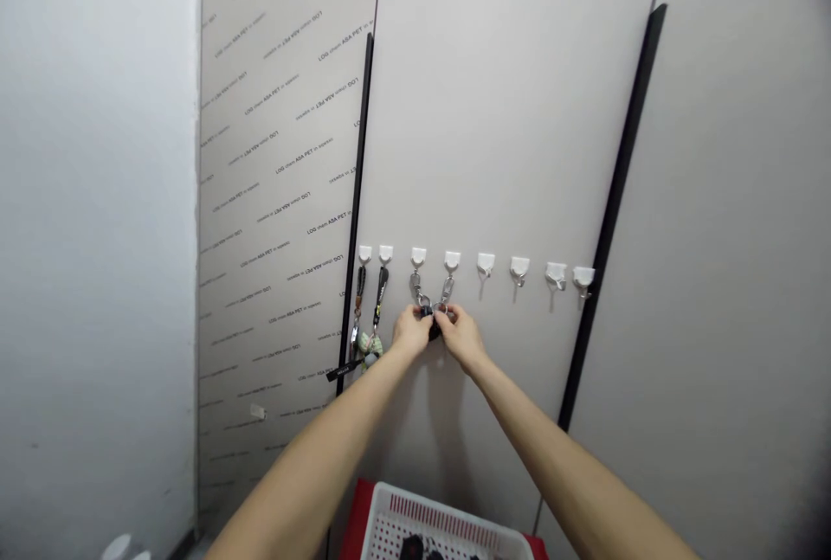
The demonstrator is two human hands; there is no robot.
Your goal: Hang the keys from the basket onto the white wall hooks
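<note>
The left hand [411,331] and right hand [462,337] pinch dark keychains [434,328], which hang between them, below two white hooks [419,257]; metal clasps [447,288] converge downward (neither hand seems nearer)

The clips [447,288] are silver, the basket [447,515] at six o'clock white, the panel [279,188] at ten grey, dark-lettered.

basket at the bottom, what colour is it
White: the basket shows best in the head view, at the bottom edge.
</note>
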